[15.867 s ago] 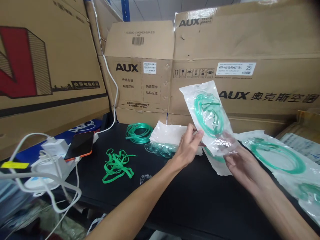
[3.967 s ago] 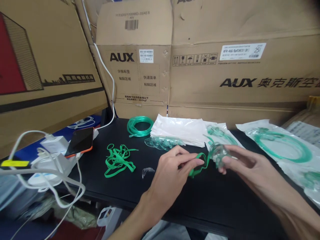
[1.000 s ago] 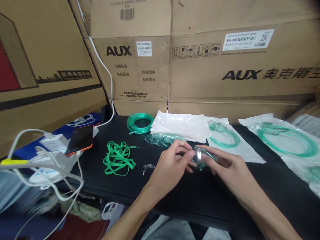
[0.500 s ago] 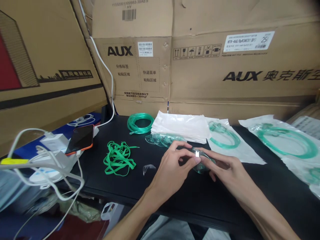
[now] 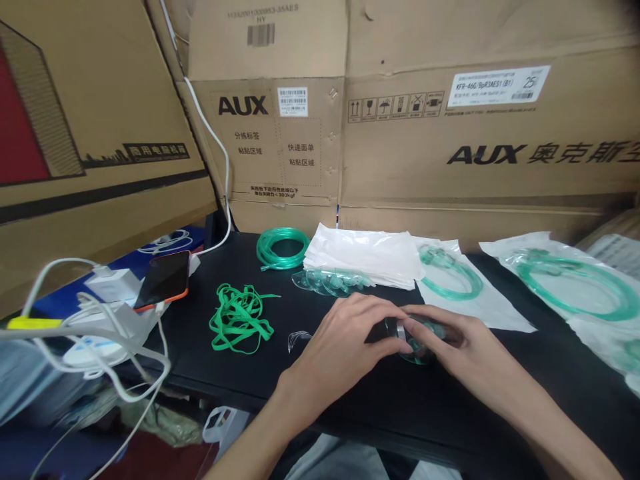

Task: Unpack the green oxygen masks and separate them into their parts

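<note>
Between my hands is a clear green oxygen mask (image 5: 418,355), partly covered by my fingers. A small silvery metal strip (image 5: 401,330) lies against its near edge. My left hand (image 5: 353,337) has its thumb and fingers closed at the strip and the mask's left side. From the right, my right hand (image 5: 453,333) grips the mask, its thumb on the strip. Just left of my left hand lie several thin metal strips (image 5: 299,339). A tangle of green elastic straps (image 5: 241,319) is farther left. Several more masks (image 5: 330,282) lie overlapped behind my hands.
Coiled green tubing (image 5: 283,249) sits at the back beside a stack of white pouches (image 5: 363,253). Pouches with tubing (image 5: 453,283) lie to the right. At left are a phone (image 5: 164,277), a charger (image 5: 114,285) and looped white cables. Cardboard boxes (image 5: 400,160) wall off the back.
Both hands have shifted slightly right and down with the mask. My left fingers now reach farther over it, and the metal strip is turned and seen more upright between the thumbs.
</note>
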